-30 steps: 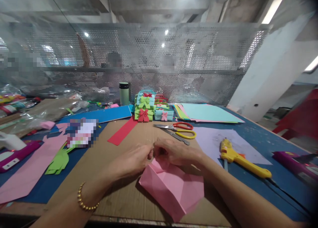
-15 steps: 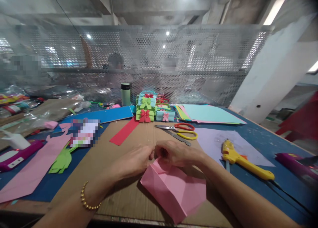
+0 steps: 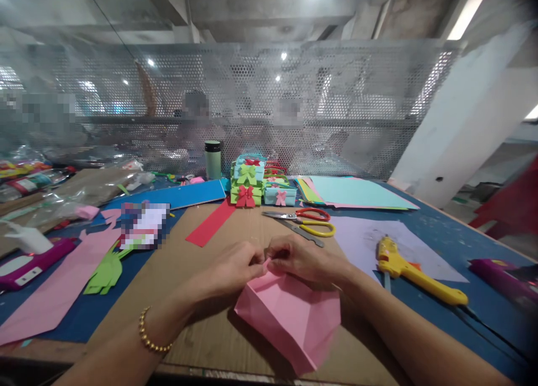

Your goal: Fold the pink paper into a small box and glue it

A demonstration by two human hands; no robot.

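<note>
A folded pink paper box [image 3: 290, 319] stands tilted over the brown cardboard sheet [image 3: 218, 229], its creased sides facing me. Its far corner is pinched between the fingertips of my left hand [image 3: 235, 263] and my right hand [image 3: 300, 260]. Both hands are closed and meet at that corner, and the fingers partly hide the fold there. Just beyond them lie scissors [image 3: 315, 223] with red and yellow handles, on top of a grey metal blade [image 3: 309, 237]. A red paper strip [image 3: 210, 223] lies further left.
Small finished paper boxes with bows [image 3: 247, 187] are stacked at the back beside a green flask [image 3: 213, 162]. A yellow glue gun [image 3: 416, 274] rests on lilac paper at right, its cord trailing. Left are pink paper [image 3: 54, 285], green cutouts [image 3: 105, 271] and a purple power strip [image 3: 36, 263].
The pink paper box has shifted slightly left and up. My fingers have changed their pinch at its far corner, and the right hand's fingers have curled closer to the fold.
</note>
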